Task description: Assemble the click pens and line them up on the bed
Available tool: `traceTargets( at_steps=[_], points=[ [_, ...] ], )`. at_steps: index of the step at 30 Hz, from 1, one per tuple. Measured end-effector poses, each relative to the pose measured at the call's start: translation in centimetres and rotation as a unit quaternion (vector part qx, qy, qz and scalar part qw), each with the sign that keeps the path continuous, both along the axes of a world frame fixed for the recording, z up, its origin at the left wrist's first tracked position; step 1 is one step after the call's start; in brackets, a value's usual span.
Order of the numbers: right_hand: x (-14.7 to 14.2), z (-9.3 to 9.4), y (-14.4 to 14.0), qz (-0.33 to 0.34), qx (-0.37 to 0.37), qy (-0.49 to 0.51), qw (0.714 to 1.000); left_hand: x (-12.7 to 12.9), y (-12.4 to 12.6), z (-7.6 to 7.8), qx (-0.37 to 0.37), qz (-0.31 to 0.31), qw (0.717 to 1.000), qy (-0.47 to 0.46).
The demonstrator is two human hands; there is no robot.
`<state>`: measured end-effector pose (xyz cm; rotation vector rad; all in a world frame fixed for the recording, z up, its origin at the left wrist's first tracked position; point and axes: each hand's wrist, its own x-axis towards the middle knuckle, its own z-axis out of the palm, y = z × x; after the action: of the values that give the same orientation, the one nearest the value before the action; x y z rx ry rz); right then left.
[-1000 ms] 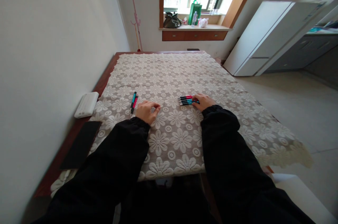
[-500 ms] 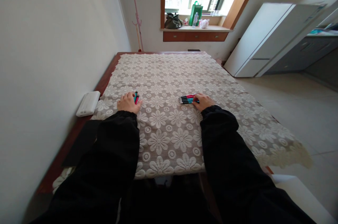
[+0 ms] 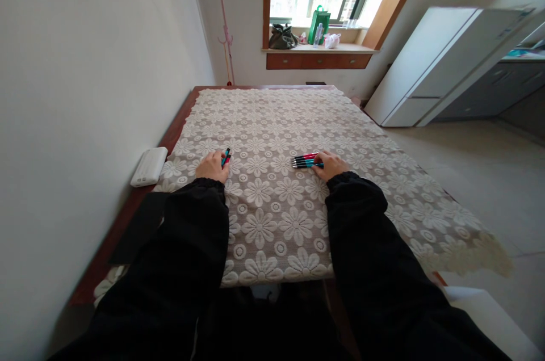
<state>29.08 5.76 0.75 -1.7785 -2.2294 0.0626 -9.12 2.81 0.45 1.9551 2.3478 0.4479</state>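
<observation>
Now our left hand (image 3: 213, 166) closes its fingers around two teal and pink pens (image 3: 225, 157), while our right hand (image 3: 331, 164) rests, fingers together, on a row of pink and teal pens (image 3: 304, 160) lying on the white floral lace tablecloth (image 3: 276, 219).

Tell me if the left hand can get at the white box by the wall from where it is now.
Probably yes. The left hand rests on two pens, and the white box lies to its left at the table edge, with only bare lace tablecloth between them.
</observation>
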Motion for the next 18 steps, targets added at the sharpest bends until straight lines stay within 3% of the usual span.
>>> traceTargets(
  at_steps=[11,15,18],
  points=[
    [-0.9,0.5,-0.5,0.093,0.131,0.106,0.981,1.1,-0.4,0.1,0.053,-0.085,0.995,-0.002],
    [-1.1,0.7,-0.6,0.137,0.124,0.135,0.974,2.8,-1.0,0.3,0.07,-0.158,0.985,-0.02],
    [-1.9,0.8,-1.0,0.169,0.073,0.166,0.969,4.0,-1.4,0.6,0.072,-0.207,0.973,-0.064]
  ],
)
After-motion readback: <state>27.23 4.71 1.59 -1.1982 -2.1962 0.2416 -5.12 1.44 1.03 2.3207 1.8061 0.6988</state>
